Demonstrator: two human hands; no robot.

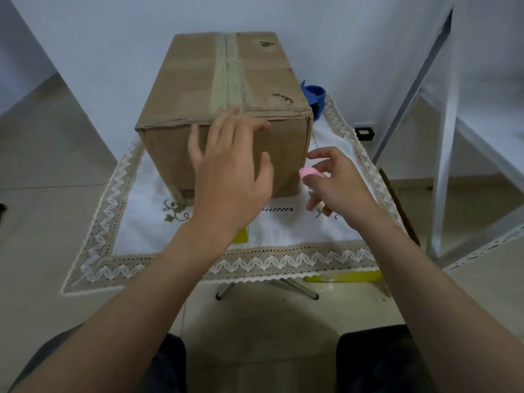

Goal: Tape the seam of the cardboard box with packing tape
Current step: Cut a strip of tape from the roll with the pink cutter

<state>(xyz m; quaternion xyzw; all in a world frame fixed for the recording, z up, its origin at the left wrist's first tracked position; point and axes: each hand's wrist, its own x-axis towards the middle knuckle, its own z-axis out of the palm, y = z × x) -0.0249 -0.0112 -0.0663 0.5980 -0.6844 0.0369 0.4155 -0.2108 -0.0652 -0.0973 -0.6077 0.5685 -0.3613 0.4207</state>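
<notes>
A brown cardboard box [195, 80] stands on a small table covered by a white lace-edged cloth [283, 228]. A strip of pale tape [228, 75] runs along the top seam to the near edge. My left hand [229, 165] lies flat against the box's near face, fingers spread, fingertips at the top edge where the tape ends. My right hand [337, 182] hovers just right of the box and holds a small pink object [310, 173] between thumb and fingers. A blue tape dispenser [313, 95] peeks out behind the box's right corner, mostly hidden.
A yellow item [242, 235] shows under my left wrist, and another yellow item [343, 276] lies below the cloth's front edge. White metal frame bars [445, 131] stand at the right. Table legs [297, 287] and my knees are below.
</notes>
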